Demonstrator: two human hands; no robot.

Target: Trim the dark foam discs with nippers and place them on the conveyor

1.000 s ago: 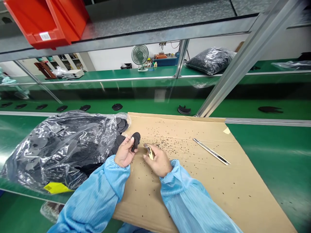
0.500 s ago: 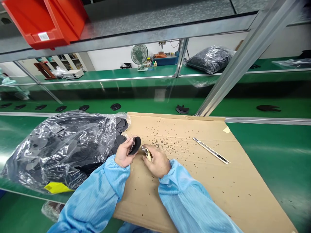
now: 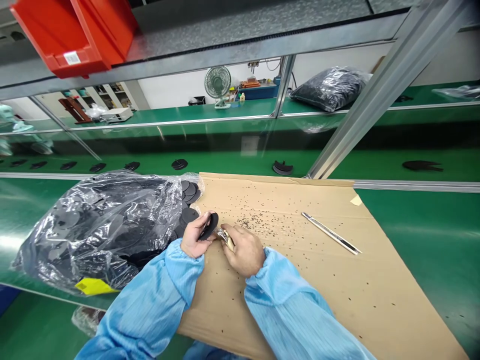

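Observation:
My left hand (image 3: pixel 195 237) is closed around a black round disc-shaped part (image 3: pixel 210 225), tilted on edge above the cardboard sheet (image 3: pixel 300 300). In my right hand (image 3: pixel 244 250) is a small pair of nippers (image 3: pixel 226 240) with a metal head and cream handles; the fingers are wrapped round the handles. The nippers' jaws point left, close to the lower right edge of the disc; whether they touch it I cannot tell. Small dark scraps (image 3: pixel 255 220) lie scattered over the cardboard. Loose black discs (image 3: pixel 189 215) spill from a clear plastic bag (image 3: pixel 93 225) beside my left hand.
A black-and-white strip-like tool (image 3: pixel 332 233) rests on the cardboard at right. Black parts (image 3: pixel 282 168) sit spaced along the green surface behind. Overhead runs a shelf with a red bin (image 3: pixel 80 40), held by a slanting metal post (image 3: pixel 360 100). A fan (image 3: pixel 218 84) stands further back.
The nippers' head has moved closer to the disc's edge. My left hand has turned the disc slightly. The whole view has shifted a little.

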